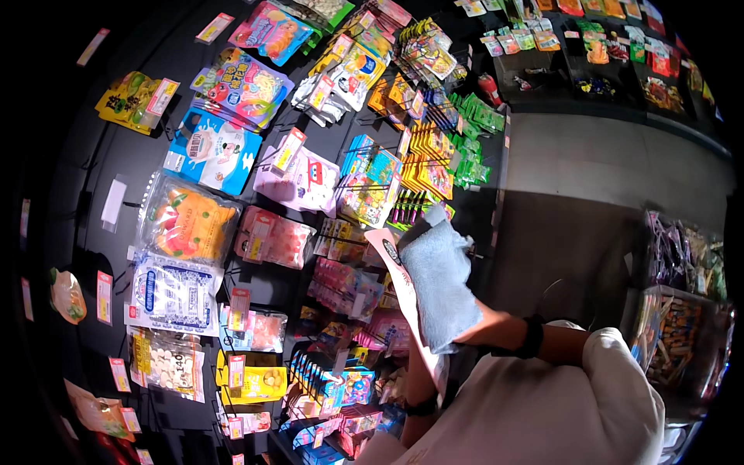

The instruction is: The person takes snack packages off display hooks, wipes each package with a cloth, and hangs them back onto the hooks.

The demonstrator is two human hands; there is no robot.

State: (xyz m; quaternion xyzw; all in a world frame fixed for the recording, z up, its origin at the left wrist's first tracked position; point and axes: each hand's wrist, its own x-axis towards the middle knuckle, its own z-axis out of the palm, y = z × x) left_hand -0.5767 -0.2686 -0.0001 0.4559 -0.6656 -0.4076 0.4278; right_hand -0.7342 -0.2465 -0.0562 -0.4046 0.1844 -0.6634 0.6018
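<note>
A grey-blue cloth (442, 279) covers my right hand (481, 325); only the part by the wrist shows bare, and the fingers are hidden. The cloth lies against a flat pink package (401, 279), seen almost edge-on and tilted. My left forearm (419, 372) comes up behind that package, which hides my left hand and its fingers. The package is held up off the rack, on the left hand's side. Just beyond the cloth hang small green and pink packets (407, 210) on a wire hook.
A dark display wall (157, 145) with bagged sweets on protruding hooks and price tags fills the left. Grey floor (593, 157) lies to the right. A fire extinguisher (489, 89) stands at the far corner. Clear bins of wrapped goods (674, 337) are at the right edge.
</note>
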